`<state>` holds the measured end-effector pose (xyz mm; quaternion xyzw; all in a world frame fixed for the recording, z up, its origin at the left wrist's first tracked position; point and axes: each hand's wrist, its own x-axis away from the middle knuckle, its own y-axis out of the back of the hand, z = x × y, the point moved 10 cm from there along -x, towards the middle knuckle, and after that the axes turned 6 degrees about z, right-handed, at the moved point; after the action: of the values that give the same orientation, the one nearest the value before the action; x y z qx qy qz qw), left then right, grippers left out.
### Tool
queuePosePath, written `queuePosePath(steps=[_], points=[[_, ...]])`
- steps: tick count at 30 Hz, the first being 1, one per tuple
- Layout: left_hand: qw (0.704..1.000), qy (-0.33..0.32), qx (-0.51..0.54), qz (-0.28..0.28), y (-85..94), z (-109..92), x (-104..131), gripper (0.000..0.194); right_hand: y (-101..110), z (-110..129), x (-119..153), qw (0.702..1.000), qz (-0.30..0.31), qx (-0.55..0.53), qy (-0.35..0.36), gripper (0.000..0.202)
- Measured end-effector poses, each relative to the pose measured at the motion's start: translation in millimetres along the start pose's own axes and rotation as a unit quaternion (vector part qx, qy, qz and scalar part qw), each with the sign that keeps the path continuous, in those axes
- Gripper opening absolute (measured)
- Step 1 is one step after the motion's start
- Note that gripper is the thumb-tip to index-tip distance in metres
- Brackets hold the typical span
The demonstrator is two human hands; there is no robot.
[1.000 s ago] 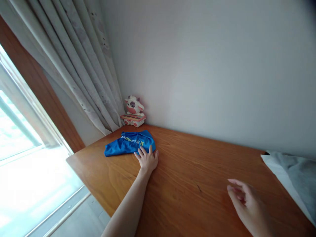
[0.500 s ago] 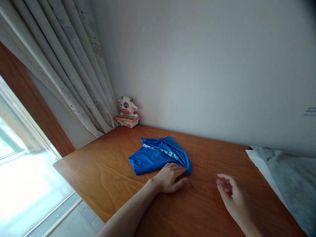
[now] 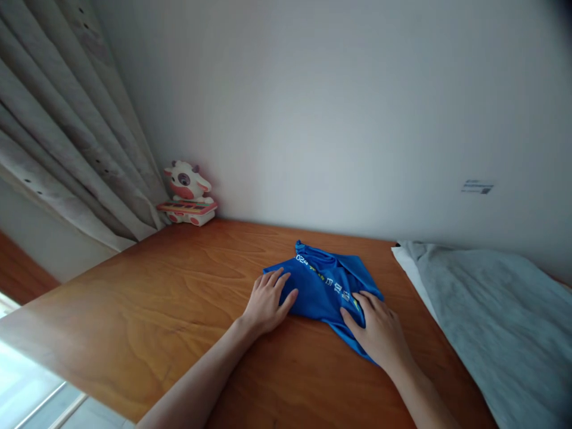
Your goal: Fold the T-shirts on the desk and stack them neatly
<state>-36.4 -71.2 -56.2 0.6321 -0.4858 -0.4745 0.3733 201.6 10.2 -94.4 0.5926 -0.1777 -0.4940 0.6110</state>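
A shiny blue cloth [image 3: 313, 292] with white and yellow lettering lies folded and wrinkled on the wooden tabletop. Whether it is a garment or a bag, I cannot tell. My left hand [image 3: 268, 301] rests at its left edge, fingers spread, the fingertips on the fabric. On the cloth's right part lies my right hand [image 3: 379, 325], palm down with thumb and fingers apart. From under that hand a narrow strip of the cloth slants toward me.
A toy cow with a keyboard [image 3: 187, 193] stands in the back left corner, beside the curtain [image 3: 89, 131]. A grey cloth [image 3: 496, 304] covers the right side of the wooden tabletop [image 3: 156, 298]. Behind rises a pale wall [image 3: 313, 119] bearing a small printed label [image 3: 477, 187].
My left hand has moved from the cloth's near right corner to its left edge. My right hand has come from the bare wood onto the cloth's right part. The view has turned right.
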Motion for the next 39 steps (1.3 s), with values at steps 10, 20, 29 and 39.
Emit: queuePosePath(steps=[10, 20, 29, 39], points=[[0.998, 0.023, -0.06, 0.014, 8.0, -18, 2, 0.045, 38, -17, -4, 0.993, -0.065, 0.09, -0.034, 0.031], [0.974, -0.211, 0.073, 0.028, 9.9, -67, 19, 0.029, 29, -1, 0, 0.999, -0.04, 0.019, -0.025, 0.037], [0.99, -0.12, 0.07, 0.025, 0.2, -36, 8, 0.039, 20, 34, 3, 0.994, 0.006, -0.101, 0.05, 0.036], [0.983, -0.149, 0.083, 0.073, -8.3, -41, 8, 0.025, 28, 32, 1, 0.996, -0.007, -0.048, 0.071, 0.014]])
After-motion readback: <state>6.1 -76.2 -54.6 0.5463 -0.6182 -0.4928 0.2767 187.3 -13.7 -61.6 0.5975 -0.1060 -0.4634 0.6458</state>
